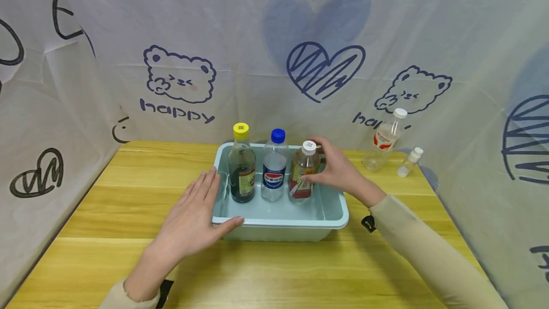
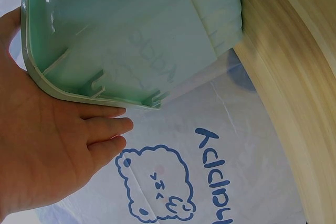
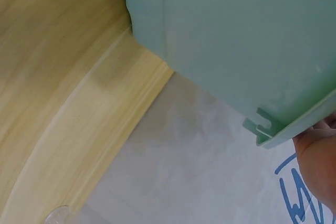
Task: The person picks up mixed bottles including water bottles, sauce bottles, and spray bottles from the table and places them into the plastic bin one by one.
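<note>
A pale blue-green plastic basin (image 1: 283, 223) stands on the wooden table with three bottles upright inside. My right hand (image 1: 339, 168) reaches over the basin's right rim and grips a white-capped drink bottle (image 1: 303, 178), thumb on the near side and fingers behind. Left of it stand a blue-capped Pepsi bottle (image 1: 274, 180) and a yellow-capped bottle (image 1: 242, 175) of dark liquid. My left hand (image 1: 188, 218) lies along the basin's left rim with its fingers extended and its thumb at the front corner. In the left wrist view, the basin's outer wall (image 2: 136, 35) fills the top.
At the table's back right stand a clear bottle (image 1: 381, 144) with a red-and-white label and a small white-capped bottle (image 1: 410, 162). A printed cloth (image 1: 253, 94) hangs behind the wooden table (image 1: 274, 275) and along both sides.
</note>
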Demonstrator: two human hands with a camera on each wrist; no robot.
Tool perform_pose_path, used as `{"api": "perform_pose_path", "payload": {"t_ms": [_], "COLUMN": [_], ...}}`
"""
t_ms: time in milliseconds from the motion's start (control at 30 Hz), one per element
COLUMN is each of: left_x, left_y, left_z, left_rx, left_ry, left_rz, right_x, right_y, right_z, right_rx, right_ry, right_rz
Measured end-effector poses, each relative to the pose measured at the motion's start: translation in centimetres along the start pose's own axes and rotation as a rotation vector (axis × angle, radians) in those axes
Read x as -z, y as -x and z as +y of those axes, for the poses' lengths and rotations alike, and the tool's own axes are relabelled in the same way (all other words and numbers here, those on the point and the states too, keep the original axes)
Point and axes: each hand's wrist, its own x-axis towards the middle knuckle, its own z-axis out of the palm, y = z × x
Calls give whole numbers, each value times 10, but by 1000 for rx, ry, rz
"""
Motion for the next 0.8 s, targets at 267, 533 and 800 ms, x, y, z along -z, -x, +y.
{"api": "perform_pose_path", "payload": {"t_ms": [267, 533, 800], "left_x": [0, -1, -2], "left_y": [1, -1, -2], "left_z": [0, 0, -2], "left_rx": [0, 1, 4], "left_ry": [3, 5, 1], "left_rz": [2, 3, -8], "right_x": [-2, -1, -2], "right_y": [0, -4, -4], "right_z": [2, 0, -2], "right_rx": [84, 71, -14], "right_ry": [41, 69, 106], "right_rz": [-1, -62, -120]}}
